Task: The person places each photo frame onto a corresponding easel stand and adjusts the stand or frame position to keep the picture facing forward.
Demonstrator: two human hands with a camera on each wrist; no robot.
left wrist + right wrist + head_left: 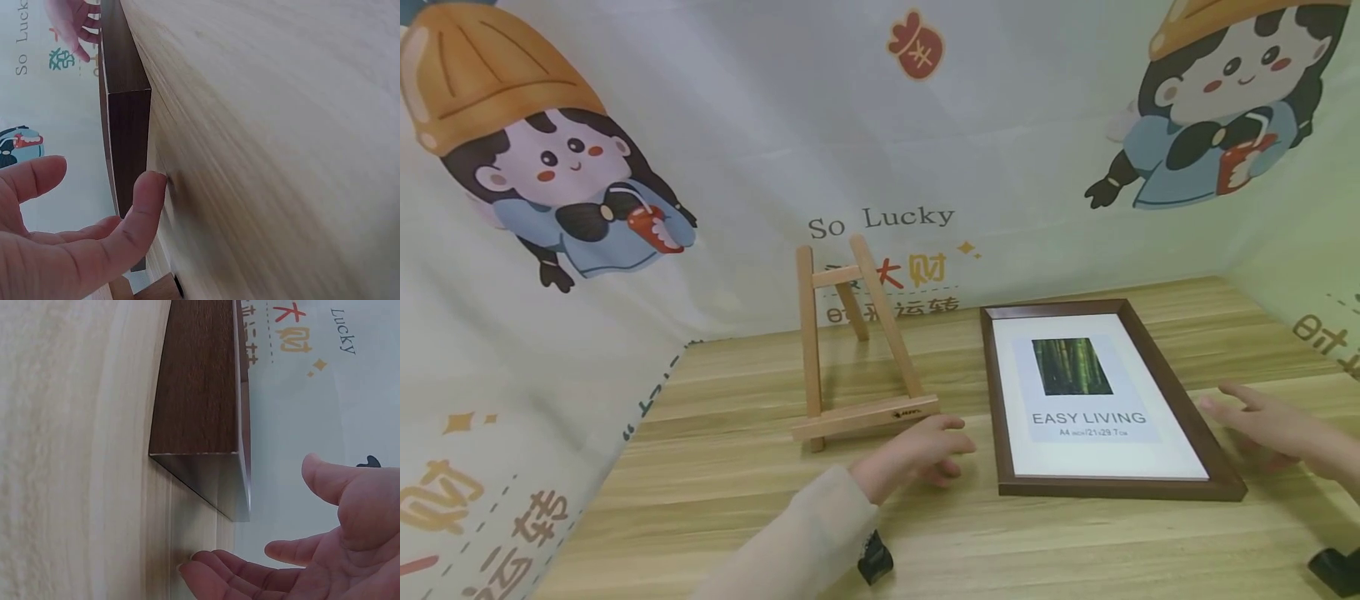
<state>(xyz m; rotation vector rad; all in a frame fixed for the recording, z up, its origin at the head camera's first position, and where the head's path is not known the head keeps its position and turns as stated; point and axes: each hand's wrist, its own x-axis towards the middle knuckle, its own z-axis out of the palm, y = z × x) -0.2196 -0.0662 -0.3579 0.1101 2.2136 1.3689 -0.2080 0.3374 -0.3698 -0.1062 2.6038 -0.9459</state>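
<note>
Picture frame (1093,407), dark brown rim, flat on counter (662,500), face up, right of middle in head view. Insert reads "EASY LIVING", small bamboo photo above the text. Long axis runs away from the person; one short side faces them, long sides face the hands.

Key relation: frame sits between both hands. Left hand (917,454) by its left long side, so frame is to that hand's right; right hand (1273,425) by its right long side, frame to its left. Right looks nearer, fingertips just beside the rim; left shows a slim gap in head view. Both sit toward the near half of the frame.

Both hands hold nothing, fingers loosely spread and slightly bent, thumbs apart.

Wooden easel (865,419) upright, left of frame, apart from it; right end of its ledge just beyond the left hand, contact unclear. Black item (876,560) under left wrist, another (1337,571) at right edge. Printed cloth (745,125) behind, cartoon figures and "So Lucky".
</note>
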